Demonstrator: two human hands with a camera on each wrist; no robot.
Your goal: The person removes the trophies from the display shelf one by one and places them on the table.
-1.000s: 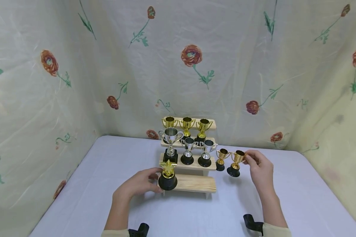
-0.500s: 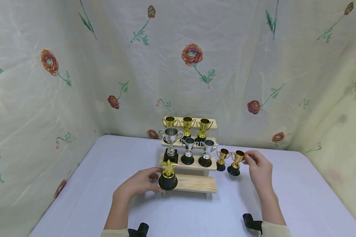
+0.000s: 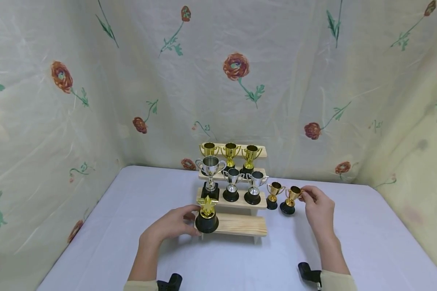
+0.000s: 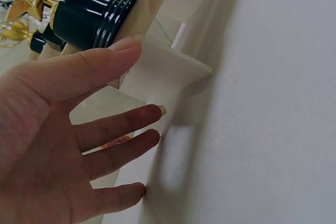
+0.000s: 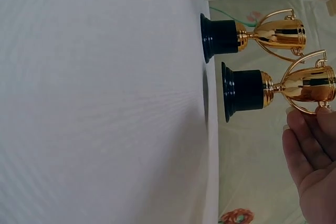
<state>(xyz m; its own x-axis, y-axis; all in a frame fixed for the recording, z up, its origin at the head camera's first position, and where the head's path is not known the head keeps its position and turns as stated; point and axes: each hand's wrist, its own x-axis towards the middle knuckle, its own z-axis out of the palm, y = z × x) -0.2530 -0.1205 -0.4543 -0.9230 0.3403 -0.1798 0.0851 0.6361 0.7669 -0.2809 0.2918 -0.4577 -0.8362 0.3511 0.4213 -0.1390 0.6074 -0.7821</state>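
My right hand (image 3: pixel 319 208) pinches one handle of a small bronze-gold trophy cup (image 3: pixel 294 193) with a black base. In the right wrist view this held trophy (image 5: pixel 310 85) is upright, its base slightly above the white tabletop. Just left of it stands a matching trophy (image 3: pixel 274 188). My left hand (image 3: pixel 171 224) is at the left end of the lowest step of a wooden display stand (image 3: pixel 242 224), thumb at its front edge and index finger behind. A gold star trophy (image 3: pixel 206 222) stands on that end, right by my thumb (image 4: pixel 123 45); the other fingers extend loosely below.
Three silver cups, one a taller silver trophy (image 3: pixel 210 165), stand on the second step. Behind them are three gold cups, including a gold trophy (image 3: pixel 251 153), higher on the stand. Flowered curtain (image 3: pixel 189 81) surrounds the white table (image 3: pixel 349 226).
The held trophy has shifted slightly back, away from me, with my right hand. My left hand and the star trophy stay put.
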